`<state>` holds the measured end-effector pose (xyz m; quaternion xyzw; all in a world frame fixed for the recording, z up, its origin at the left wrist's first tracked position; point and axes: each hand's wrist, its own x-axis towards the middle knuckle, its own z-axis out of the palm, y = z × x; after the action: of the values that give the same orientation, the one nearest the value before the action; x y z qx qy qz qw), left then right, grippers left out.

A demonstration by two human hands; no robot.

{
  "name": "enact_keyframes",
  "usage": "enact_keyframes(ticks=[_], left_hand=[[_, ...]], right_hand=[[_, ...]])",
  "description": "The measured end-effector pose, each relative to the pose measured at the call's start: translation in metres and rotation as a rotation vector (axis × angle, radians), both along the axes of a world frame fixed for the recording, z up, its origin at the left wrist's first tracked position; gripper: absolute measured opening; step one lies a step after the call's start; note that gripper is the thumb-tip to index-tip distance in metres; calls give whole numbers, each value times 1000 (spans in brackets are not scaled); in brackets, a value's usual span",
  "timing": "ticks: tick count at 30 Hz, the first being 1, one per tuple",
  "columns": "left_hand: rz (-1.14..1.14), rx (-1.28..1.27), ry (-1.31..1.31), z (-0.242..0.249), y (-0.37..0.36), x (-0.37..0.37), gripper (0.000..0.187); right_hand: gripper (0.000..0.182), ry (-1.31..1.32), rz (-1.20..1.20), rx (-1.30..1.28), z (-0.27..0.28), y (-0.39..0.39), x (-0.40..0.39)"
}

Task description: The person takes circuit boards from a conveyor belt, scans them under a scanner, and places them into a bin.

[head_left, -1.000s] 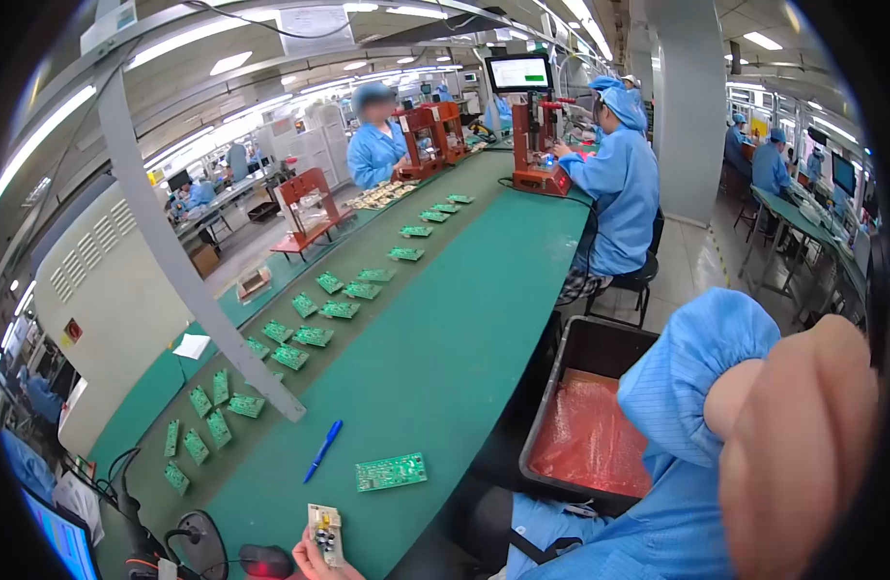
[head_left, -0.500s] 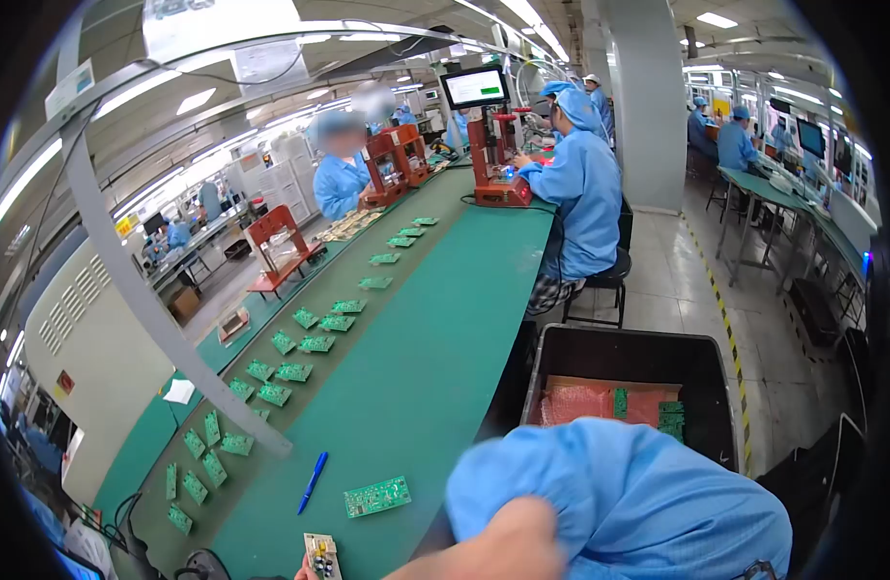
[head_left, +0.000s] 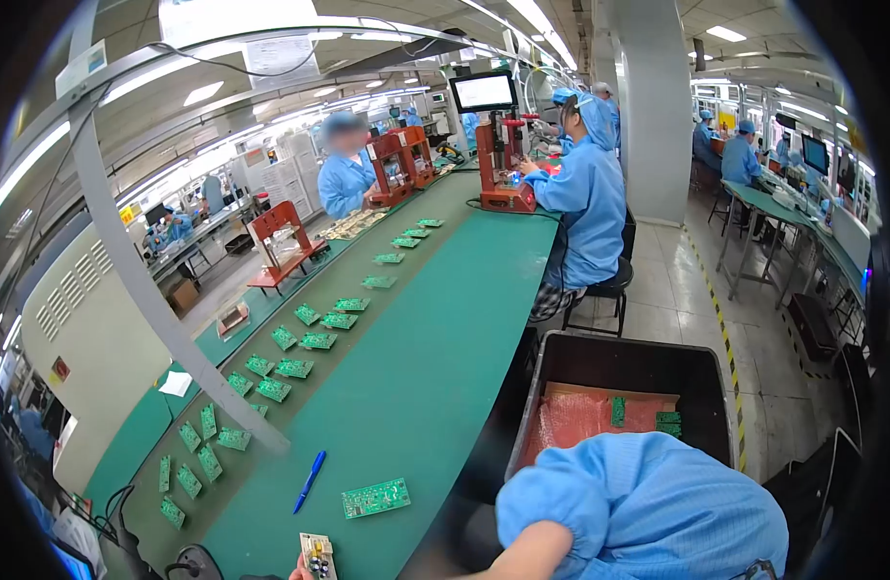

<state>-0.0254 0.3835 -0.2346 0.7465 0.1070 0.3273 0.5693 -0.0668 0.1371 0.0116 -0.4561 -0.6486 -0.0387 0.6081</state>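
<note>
At the bottom edge, the fingertips of my left hand (head_left: 298, 572) grip the side of a cream circuit board (head_left: 316, 555) with yellow, black and silver components. Most of that hand is cut off by the frame. My right arm, in a blue sleeve, reaches across the lower right, its bare forearm running down out of view; the right hand itself does not show. Just beyond the held board, a green circuit board (head_left: 376, 498) lies flat on the green bench (head_left: 406, 387). A blue pen (head_left: 310, 481) rests to its left.
Several small green boards (head_left: 293, 368) are spread along the darker strip on the left. A black bin (head_left: 634, 350) with pink wrap and boards stands at right. Red fixtures (head_left: 504, 184) and co-workers in blue are farther off. A metal post (head_left: 165, 290) crosses the left side.
My right forearm and sleeve have shifted right, away from the bench's near end. My left hand keeps hold of the cream board. The view has tilted slightly.
</note>
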Motion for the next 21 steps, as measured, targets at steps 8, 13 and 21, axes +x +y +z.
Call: enact_keyframes(ticks=[8,13,21], left_hand=[[-207,-348,-130,-32,36,17,34],[-242,-434,-149,-43,46,22,46],[-172,-164,209,56,-21,-20,39]], right_hand=[[35,-626,-78,14,38,-27,12],[32,-257,-69,191,47,-28,3],[20,-546,-190,127,41,-27,11]])
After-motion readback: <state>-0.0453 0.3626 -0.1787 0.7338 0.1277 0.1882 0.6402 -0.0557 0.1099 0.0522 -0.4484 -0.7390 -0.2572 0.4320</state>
